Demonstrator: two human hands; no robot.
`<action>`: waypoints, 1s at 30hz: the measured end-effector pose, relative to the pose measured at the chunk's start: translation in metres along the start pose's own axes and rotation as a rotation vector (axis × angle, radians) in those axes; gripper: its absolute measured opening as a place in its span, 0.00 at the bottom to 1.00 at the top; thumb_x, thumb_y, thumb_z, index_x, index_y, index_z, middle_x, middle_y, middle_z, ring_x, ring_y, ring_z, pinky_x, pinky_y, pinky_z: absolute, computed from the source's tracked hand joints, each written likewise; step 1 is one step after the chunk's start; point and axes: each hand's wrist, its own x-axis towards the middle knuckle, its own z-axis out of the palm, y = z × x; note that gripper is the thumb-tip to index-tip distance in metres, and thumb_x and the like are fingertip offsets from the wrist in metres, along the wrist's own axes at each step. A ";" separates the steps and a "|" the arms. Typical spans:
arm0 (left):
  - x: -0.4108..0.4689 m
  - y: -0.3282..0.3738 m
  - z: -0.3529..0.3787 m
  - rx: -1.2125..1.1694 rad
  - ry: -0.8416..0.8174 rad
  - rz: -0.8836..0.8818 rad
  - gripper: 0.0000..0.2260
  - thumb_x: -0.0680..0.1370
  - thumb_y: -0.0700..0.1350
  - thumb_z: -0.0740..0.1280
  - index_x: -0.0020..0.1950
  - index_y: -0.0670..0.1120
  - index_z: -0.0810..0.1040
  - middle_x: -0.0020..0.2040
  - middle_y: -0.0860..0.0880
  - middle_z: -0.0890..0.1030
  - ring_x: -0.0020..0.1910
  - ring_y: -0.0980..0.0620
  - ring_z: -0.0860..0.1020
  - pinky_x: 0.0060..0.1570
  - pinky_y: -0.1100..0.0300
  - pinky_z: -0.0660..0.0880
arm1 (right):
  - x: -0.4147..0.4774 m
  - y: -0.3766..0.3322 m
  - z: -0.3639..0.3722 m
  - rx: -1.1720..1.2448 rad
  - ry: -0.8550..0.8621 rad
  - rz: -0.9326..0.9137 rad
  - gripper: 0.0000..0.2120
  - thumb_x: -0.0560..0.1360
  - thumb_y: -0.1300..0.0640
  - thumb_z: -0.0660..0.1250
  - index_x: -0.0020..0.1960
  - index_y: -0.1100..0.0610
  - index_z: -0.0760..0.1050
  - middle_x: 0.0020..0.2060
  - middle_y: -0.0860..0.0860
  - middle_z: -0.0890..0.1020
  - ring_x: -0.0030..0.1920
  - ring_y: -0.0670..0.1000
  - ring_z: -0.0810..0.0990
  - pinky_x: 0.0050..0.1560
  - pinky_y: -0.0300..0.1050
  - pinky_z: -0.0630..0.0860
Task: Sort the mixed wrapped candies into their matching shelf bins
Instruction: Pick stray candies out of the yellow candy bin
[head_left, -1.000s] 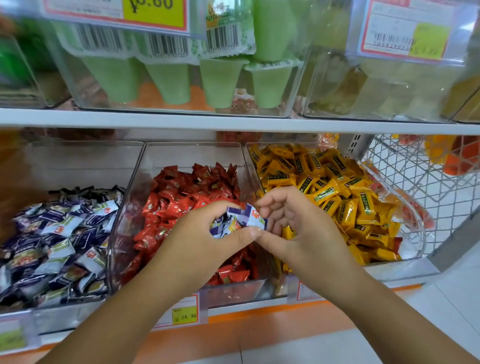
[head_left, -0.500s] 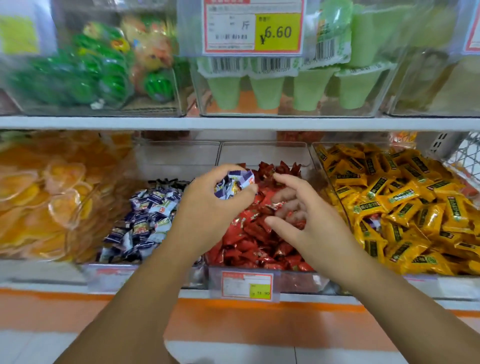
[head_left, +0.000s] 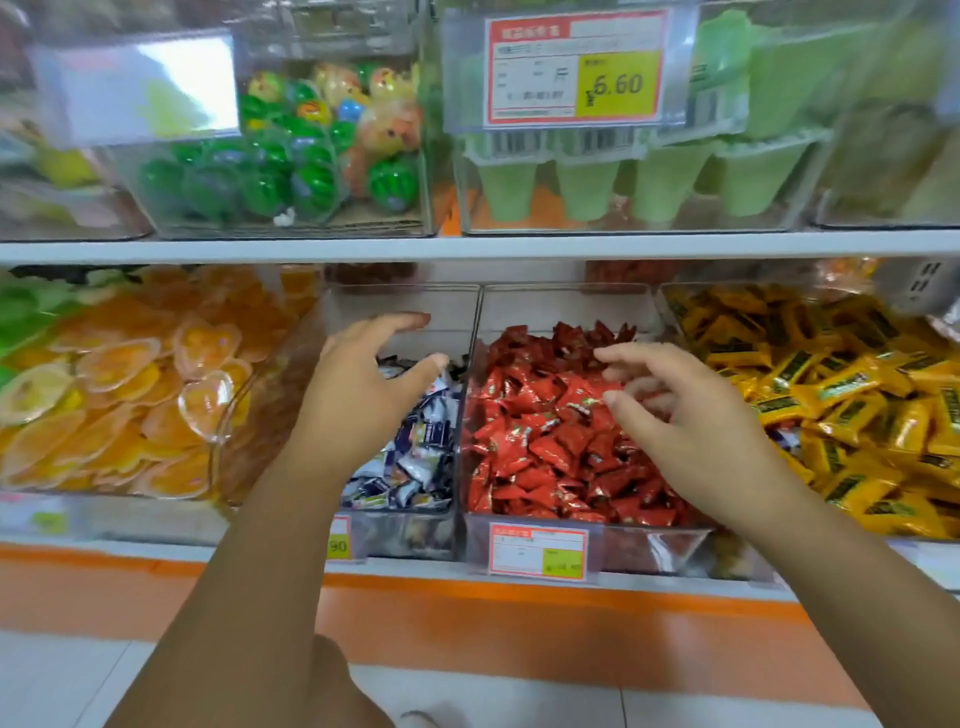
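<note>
Two empty hands hover over the bins, the left hand with fingers spread above the blue-and-white candies, the right hand loosely splayed over the red candies, which look light, crinkly and slippery, best pinched by a crimped wrapper edge

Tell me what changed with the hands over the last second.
The left hand moved left from above the red candies to above the blue-and-white candies and opened, letting go of the handful it pinched. The right hand shifted over the red candies, holding nothing. The yellow candies stayed put.
</note>
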 end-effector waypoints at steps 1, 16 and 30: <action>-0.001 0.006 0.005 -0.033 0.012 0.030 0.14 0.76 0.54 0.69 0.61 0.59 0.76 0.62 0.58 0.75 0.63 0.58 0.70 0.60 0.61 0.67 | -0.002 0.002 -0.009 -0.006 0.015 0.003 0.15 0.76 0.59 0.67 0.59 0.43 0.74 0.50 0.41 0.77 0.47 0.38 0.76 0.47 0.29 0.73; -0.026 0.102 0.132 -0.002 -0.394 0.504 0.23 0.72 0.69 0.59 0.62 0.62 0.75 0.66 0.64 0.70 0.67 0.63 0.67 0.69 0.61 0.64 | -0.029 0.072 -0.139 -0.512 -0.072 0.276 0.12 0.76 0.62 0.65 0.47 0.47 0.83 0.39 0.40 0.78 0.40 0.34 0.75 0.36 0.28 0.66; -0.024 0.105 0.150 -0.012 -0.530 0.420 0.33 0.68 0.72 0.55 0.73 0.69 0.56 0.73 0.74 0.44 0.73 0.68 0.50 0.69 0.61 0.56 | -0.009 0.085 -0.104 -0.940 -0.342 0.215 0.25 0.75 0.44 0.65 0.71 0.41 0.65 0.66 0.44 0.73 0.62 0.52 0.65 0.59 0.50 0.64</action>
